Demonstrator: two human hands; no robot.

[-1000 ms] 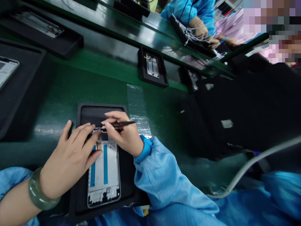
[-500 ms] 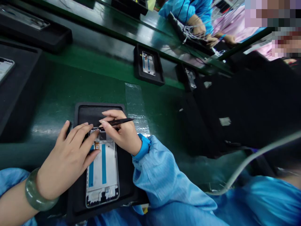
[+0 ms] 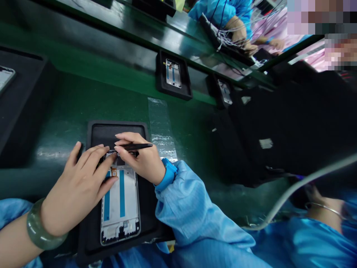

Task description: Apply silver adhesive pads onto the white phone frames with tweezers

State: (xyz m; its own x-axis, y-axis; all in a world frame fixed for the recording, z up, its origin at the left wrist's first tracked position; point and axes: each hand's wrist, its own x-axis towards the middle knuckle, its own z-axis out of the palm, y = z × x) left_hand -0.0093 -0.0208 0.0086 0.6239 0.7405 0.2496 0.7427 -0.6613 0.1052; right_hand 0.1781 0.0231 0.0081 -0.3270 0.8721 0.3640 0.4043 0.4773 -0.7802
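Observation:
A phone mid-frame with blue strips and a small orange flex cable lies face up in a black foam tray before me. My left hand, a green bangle on its wrist, rests over the frame's upper left. Its fingers are spread, with the index fingertip and thumb touching the frame. My right hand pinches a slim black pen-like tool above the frame's top edge. The tool's tip is hidden by fingers, so I cannot tell what it touches.
A clear plastic strip lies beside the tray. Farther back are another tray with a phone frame and a co-worker's hands among white cables. Black stacked trays stand at right, near a grey hose. A large black tray is at left.
My right hand and the tool have shifted slightly left; my left hand stays on the frame. The far upper-left tray has gone from view. A co-worker's braceleted wrist now shows at lower right.

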